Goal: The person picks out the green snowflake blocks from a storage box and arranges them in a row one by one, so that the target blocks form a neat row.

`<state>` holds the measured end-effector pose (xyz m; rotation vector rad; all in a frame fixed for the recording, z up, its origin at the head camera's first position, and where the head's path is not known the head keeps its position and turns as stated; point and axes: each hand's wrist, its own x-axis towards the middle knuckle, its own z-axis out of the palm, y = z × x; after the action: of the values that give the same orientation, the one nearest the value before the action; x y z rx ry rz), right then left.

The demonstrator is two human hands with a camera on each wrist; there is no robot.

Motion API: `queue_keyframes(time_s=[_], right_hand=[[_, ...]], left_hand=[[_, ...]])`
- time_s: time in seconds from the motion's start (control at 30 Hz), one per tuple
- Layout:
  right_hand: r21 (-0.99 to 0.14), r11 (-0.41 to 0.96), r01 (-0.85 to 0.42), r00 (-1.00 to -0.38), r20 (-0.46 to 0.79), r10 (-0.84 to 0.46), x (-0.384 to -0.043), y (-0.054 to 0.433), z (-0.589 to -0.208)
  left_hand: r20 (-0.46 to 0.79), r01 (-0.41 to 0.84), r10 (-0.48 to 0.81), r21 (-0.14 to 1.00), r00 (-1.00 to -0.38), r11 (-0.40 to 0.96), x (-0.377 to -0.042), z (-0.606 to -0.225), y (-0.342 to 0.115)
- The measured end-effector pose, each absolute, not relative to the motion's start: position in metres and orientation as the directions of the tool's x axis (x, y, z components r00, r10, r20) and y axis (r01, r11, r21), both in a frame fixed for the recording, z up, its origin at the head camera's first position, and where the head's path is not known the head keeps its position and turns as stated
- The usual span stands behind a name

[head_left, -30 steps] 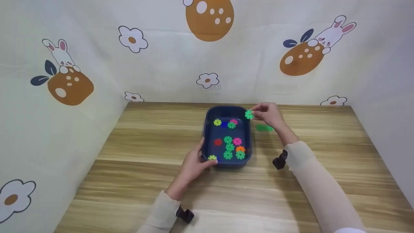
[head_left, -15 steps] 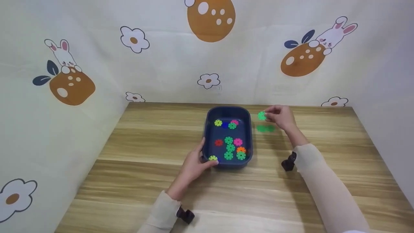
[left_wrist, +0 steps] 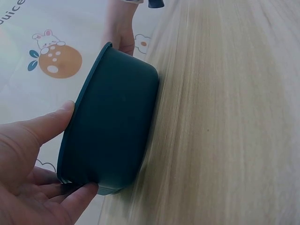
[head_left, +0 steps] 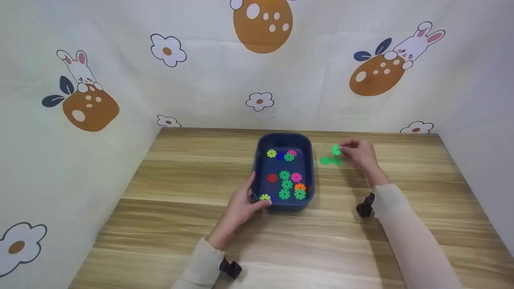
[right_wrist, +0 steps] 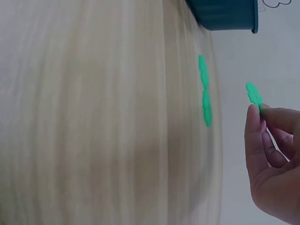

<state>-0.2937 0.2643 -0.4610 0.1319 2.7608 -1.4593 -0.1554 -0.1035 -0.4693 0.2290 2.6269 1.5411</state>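
Note:
A dark blue plastic tub (head_left: 284, 140) stands on the table, with several snowflake discs in green, pink, yellow, red, orange and blue inside. My left hand (head_left: 240, 204) grips its near left corner, thumb over the rim and fingers against the outside wall, as the left wrist view shows. Right of the tub, my right hand (head_left: 361, 153) pinches a green snowflake disc (head_left: 336, 149) between thumb and fingertips, held above the table. Two more green snowflake discs (right_wrist: 205, 89) lie flat on the wood just below it, their edges meeting or nearly so.
A wood-grain table (head_left: 192, 172) carries everything. Pale cloth walls (head_left: 209, 72) printed with rabbits, oranges and flowers close it in at the back and sides. Each wrist wears a dark camera mount (head_left: 230, 268).
My right hand has carried its green disc from above the tub's right rim rightward, and slightly toward me, past the two table discs. The left hand keeps its grip on the tub.

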Motion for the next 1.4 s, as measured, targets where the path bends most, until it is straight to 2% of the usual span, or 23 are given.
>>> queue_keyframes(time_s=[0.37,0.7,1.03,1.4], right_hand=[[-0.835,0.531,0.143,-0.990,-0.109,0.094,-0.291,0.284,-0.473],[-0.871,0.440,0.220,-0.975,-0.195,0.102,-0.288,0.290,-0.479],[-0.702,0.691,0.174,-0.984,-0.105,0.141,-0.282,0.277,-0.471],[-0.661,0.729,0.176,-0.984,-0.086,0.159,-0.281,0.273,-0.471]], left_hand=[[0.012,0.097,0.175,0.869,-0.984,0.485,-0.155,-0.468,-0.103],[0.002,0.088,0.175,0.872,-0.985,0.482,-0.155,-0.469,-0.104],[-0.023,0.061,0.169,0.877,-0.985,0.476,-0.156,-0.467,-0.102],[0.013,0.100,0.177,0.866,-0.984,0.490,-0.156,-0.469,-0.103]])
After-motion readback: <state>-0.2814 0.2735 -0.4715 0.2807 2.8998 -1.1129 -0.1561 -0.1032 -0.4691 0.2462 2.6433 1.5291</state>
